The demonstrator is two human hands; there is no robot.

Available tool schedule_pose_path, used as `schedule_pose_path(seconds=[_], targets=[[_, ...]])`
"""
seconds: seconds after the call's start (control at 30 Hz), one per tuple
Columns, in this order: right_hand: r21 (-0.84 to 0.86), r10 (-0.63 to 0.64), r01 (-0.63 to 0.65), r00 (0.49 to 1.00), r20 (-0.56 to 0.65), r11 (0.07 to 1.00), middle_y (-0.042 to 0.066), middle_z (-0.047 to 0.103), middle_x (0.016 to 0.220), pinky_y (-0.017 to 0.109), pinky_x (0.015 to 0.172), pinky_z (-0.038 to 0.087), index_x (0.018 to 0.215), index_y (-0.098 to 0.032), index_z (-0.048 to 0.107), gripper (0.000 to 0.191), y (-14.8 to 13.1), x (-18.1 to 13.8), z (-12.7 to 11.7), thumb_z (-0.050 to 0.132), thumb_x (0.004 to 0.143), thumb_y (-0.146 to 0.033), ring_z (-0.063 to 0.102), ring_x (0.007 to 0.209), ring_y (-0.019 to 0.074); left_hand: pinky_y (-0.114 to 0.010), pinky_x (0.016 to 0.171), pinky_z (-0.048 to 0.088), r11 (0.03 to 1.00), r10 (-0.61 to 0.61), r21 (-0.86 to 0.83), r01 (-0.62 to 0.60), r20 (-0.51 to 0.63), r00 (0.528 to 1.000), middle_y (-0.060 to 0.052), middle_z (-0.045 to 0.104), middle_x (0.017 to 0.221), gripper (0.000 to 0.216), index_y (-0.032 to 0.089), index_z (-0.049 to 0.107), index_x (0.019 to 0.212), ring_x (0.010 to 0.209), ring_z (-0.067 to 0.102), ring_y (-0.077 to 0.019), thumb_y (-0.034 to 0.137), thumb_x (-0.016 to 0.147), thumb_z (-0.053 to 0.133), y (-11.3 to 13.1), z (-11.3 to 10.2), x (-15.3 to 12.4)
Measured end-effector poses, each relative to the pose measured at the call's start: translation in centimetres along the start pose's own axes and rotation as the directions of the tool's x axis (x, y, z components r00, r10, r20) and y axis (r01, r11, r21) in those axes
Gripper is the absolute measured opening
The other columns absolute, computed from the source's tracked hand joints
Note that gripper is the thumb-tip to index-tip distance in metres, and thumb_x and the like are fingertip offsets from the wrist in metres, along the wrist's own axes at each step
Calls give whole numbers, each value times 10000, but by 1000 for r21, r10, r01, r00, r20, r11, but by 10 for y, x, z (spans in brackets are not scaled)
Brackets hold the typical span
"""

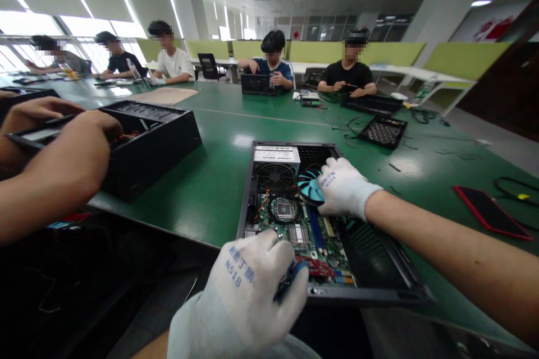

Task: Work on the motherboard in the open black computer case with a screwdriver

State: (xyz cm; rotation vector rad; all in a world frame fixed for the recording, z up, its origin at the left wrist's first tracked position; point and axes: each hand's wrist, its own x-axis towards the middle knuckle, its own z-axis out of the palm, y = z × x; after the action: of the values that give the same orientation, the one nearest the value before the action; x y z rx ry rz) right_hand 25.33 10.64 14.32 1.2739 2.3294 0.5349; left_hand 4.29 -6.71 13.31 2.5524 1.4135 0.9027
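Observation:
An open black computer case [381, 283] lies on the green table [214, 179] in front of me, showing a motherboard [307, 238], a power supply with fan grille [275, 171] and a bare CPU socket [285, 208]. My right hand [343, 188], in a white glove, grips a blue cooler fan [309, 185] beside the power supply. My left hand [248, 291], also gloved, is closed around a blue-handled tool [290, 280] at the case's near edge.
A co-worker's bare arms [54, 168] reach into another black case [155, 140] at left. Several seated people work at the far side. A perforated black panel [383, 132], loose cables [425, 116] and a red-edged phone [490, 213] lie at right.

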Motion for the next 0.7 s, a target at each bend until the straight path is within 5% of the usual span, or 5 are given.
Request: schedule_pose_path(seconds=[0.7], targets=[[-20,-32,32,999,-12,999,188,753,1007,454,886,390,937,-150,793,527,6,-5,3,578,853,-624,587,1053,365,-340,552,328,999,-7,38,6,22,1000,5,563,728,205,233,479,768,604,532,-165,296,953,537,2,-1,1]])
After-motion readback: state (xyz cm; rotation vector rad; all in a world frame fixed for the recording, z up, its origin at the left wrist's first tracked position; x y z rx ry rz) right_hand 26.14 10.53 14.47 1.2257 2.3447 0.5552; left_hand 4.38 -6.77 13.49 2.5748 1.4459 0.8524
